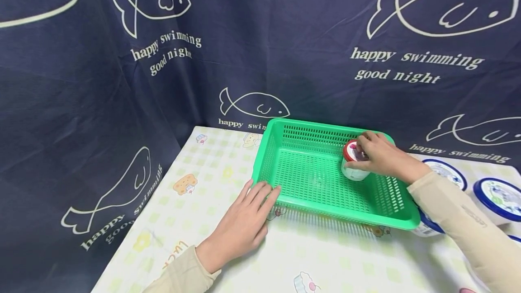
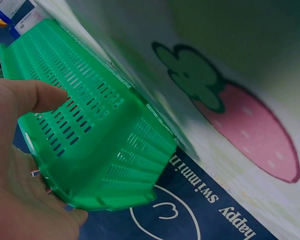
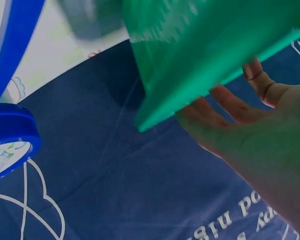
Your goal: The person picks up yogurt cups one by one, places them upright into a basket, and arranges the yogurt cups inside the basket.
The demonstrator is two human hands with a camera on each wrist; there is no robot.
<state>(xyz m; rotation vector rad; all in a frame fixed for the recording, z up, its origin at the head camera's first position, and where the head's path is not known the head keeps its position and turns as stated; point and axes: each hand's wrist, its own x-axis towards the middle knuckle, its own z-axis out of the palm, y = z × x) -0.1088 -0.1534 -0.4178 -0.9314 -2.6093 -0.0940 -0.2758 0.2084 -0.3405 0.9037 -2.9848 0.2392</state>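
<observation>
A green plastic basket (image 1: 313,180) with slotted walls stands on the table. My left hand (image 1: 244,220) rests at its near left corner, fairly straight fingers over the rim; in the left wrist view the thumb (image 2: 45,96) lies in front of the outer wall. Inside the basket, toward the back right, is a jar (image 1: 354,173) with a red lid and pale body. My right hand (image 1: 382,155) holds this jar around its lid, fingers at the far side and thumb at the near side. The right wrist view hides the jar behind the basket wall.
Several blue-lidded jars stand right of the basket, among them one jar (image 1: 498,198) and another jar (image 1: 445,173) behind my right forearm. A dark blue curtain (image 1: 244,49) hangs behind the table. A patterned white cloth (image 1: 211,184) covers the tabletop.
</observation>
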